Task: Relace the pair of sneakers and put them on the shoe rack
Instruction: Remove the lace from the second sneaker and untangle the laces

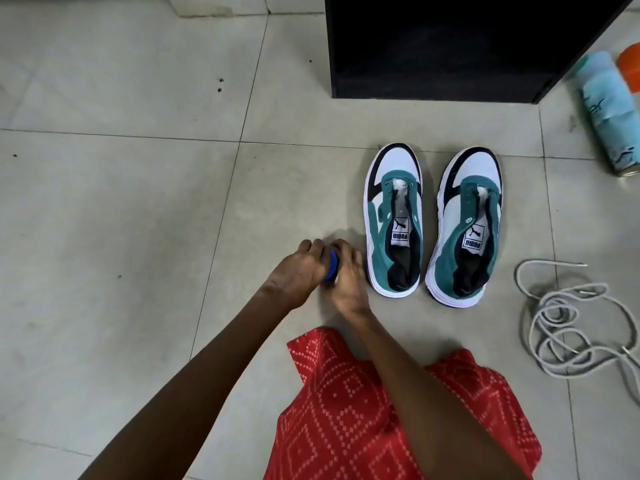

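Both hands meet low on the tiled floor (pixel 121 202). The left hand (pixel 298 268) and right hand (pixel 346 275) curl around a small blue object (pixel 333 266), which they mostly hide, so I cannot tell what it is. The unlaced sneakers (pixel 393 220) stand side by side at two o'clock from the hands. Loose laces (pixel 571 320) lie tangled at four o'clock of the sneakers. A black cabinet (pixel 450 46) at twelve o'clock is cut off at the top. At two o'clock a teal bottle (pixel 604 112) lies beside an orange thing (pixel 631 65) clipped by the edge.

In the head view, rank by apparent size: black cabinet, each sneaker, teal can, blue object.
1. black cabinet, cropped
2. left sneaker and right sneaker, alike
3. teal can
4. blue object, mostly hidden by left hand and right hand
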